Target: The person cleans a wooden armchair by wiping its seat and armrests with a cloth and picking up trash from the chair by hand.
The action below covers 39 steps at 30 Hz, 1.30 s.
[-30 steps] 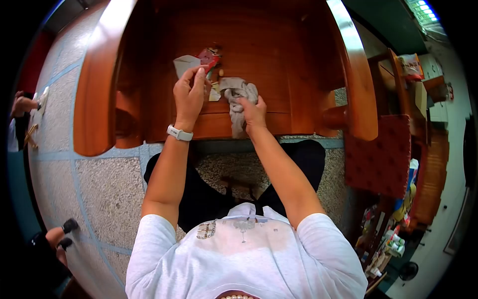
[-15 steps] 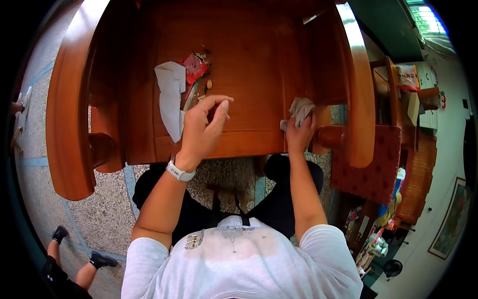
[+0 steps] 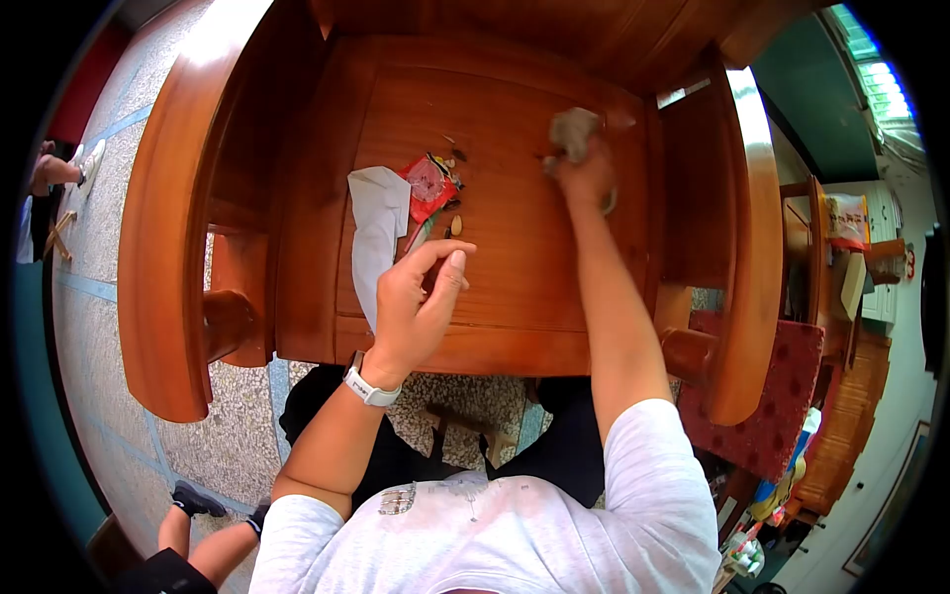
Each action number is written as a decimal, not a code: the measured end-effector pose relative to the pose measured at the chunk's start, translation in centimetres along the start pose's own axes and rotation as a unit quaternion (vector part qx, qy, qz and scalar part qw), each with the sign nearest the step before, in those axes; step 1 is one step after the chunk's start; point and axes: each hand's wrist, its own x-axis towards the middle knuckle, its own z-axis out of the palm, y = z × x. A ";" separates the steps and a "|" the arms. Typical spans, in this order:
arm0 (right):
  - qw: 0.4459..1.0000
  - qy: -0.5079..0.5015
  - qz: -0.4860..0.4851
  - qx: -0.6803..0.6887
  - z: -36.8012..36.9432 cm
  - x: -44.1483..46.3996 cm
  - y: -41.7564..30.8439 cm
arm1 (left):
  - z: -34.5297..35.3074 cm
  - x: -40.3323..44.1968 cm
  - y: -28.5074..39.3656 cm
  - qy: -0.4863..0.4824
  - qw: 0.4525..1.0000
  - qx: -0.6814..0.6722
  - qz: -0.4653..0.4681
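Observation:
My right hand [image 3: 586,183], blurred by motion, is closed on a crumpled greyish cloth [image 3: 574,131] at the far right of the wooden chair seat [image 3: 515,287]. Over the seat's front left part hovers my left hand [image 3: 421,302], a white watch [image 3: 371,387] on its wrist. Its fingers are curled in, with thumb and forefinger close together; whatever they may hold is hidden. Just beyond it lie a white folded paper [image 3: 374,233], a red snack wrapper [image 3: 428,186] and small scraps, among them a pale shell-like piece [image 3: 456,226].
Wide wooden armrests [image 3: 163,247] flank the seat on both sides. To the right stands a red patterned cushioned seat [image 3: 757,396], with a cabinet and packets beyond. Another person's legs [image 3: 203,535] show at lower left, and another person's foot [image 3: 92,163] at upper left.
My right hand has moved the cloth from the seat's front right corner to its far right part. My left hand keeps its curled pose; the view has shifted somewhat.

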 end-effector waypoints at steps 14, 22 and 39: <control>0.908 0.091 0.007 0.409 -2.9 7.1 2.6 | 0.5 1.1 -0.3 0.082 0.985 0.123 0.092; 0.998 0.037 0.049 -0.028 0.1 14.6 3.8 | -0.5 -0.1 1.5 0.026 0.983 0.158 0.090; 0.950 -0.170 -0.202 0.165 7.2 10.7 -11.9 | 2.5 1.0 -2.1 0.038 0.988 0.145 0.035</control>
